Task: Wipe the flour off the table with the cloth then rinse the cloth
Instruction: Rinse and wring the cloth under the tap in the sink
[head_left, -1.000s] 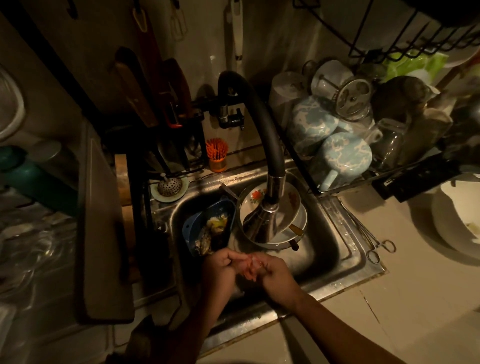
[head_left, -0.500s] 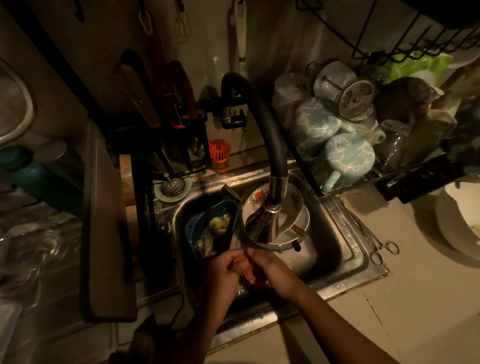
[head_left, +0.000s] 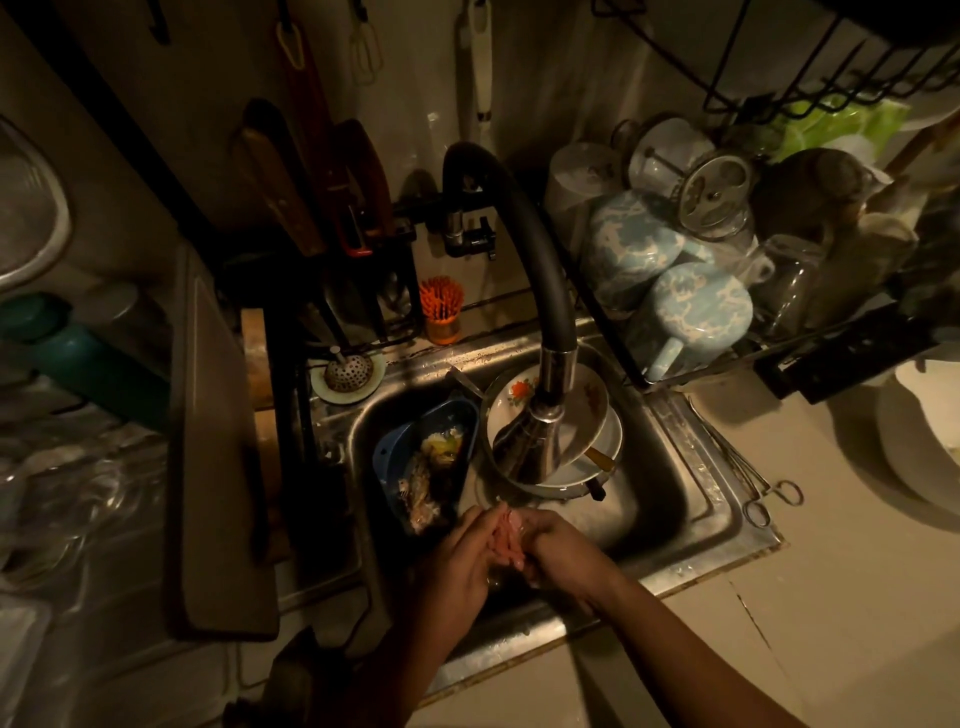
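- Dim kitchen, steel sink; a black faucet arches over stacked plates by the sink's far edge.
- Pink cloth is bunched above the sink's near edge.
- Left hand and right hand both curl round the cloth, pressed together.
- Blue scrap basket lies along the left edge; scissors rest beyond the right edge.

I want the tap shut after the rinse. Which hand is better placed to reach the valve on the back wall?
Probably the left hand. The valve lies straight beyond it, while the spout and stacked plates stand before the right hand. Both grip the cloth.
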